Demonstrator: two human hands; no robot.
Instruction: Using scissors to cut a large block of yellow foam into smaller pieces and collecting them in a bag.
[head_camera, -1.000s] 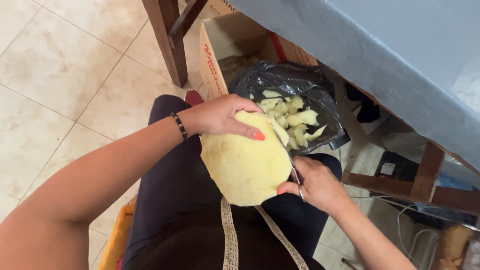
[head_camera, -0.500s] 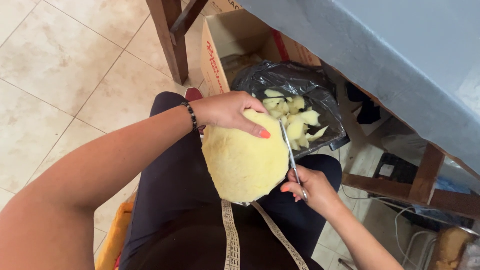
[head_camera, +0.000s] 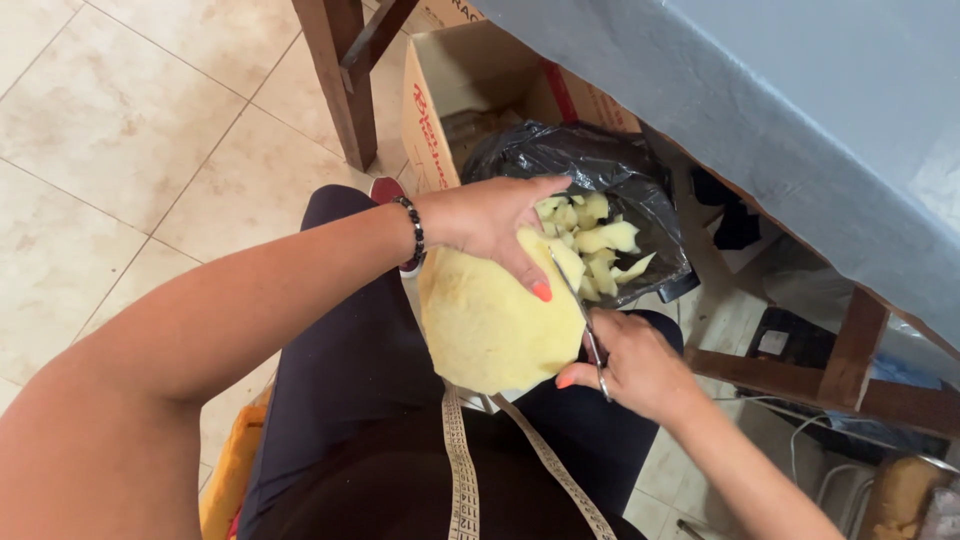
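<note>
Seated person trims a round pale-yellow foam piece over the lap w/ scissors. Left hand is clamped on the foam's upper edge, thumb pressed onto its face, a beaded bracelet at the wrist. Right hand is closed through the scissor handles at the foam's right edge; blades run up along that edge toward the left thumb, only a thin sliver visible, so can't tell how far they gape. Foam sits above the dark-trousered thighs, between both hands, tilted toward the camera. Just beyond it, a black plastic bag holds yellow foam offcuts, next to a cardboard box on the tiled floor. A measuring tape hangs down the person's front. Surface w/ blue-grey cloth stands at right on wooden legs.
</note>
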